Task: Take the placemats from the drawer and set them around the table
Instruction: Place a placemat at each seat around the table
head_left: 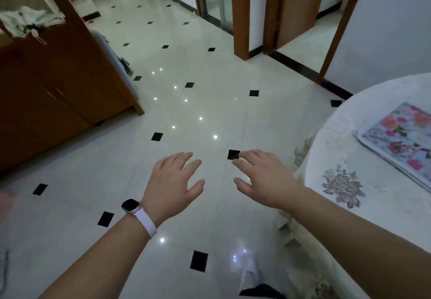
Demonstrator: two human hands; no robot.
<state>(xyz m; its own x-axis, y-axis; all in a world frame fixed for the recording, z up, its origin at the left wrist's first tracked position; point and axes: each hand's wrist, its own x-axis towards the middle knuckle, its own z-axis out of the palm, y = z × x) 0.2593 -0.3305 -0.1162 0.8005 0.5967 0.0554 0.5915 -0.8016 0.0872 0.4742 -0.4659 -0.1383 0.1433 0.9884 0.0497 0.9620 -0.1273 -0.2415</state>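
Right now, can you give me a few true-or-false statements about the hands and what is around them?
1. Both hands grip placemats. False: the left hand and right hand are open and hold nothing.
2. Floral placemats lie on the table. True.
3. The watch is on the right wrist. False: it is on the left wrist.
4. A wooden cabinet stands at the left. True.

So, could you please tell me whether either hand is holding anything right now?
Nothing is held: the left hand and right hand hover open above the floor.
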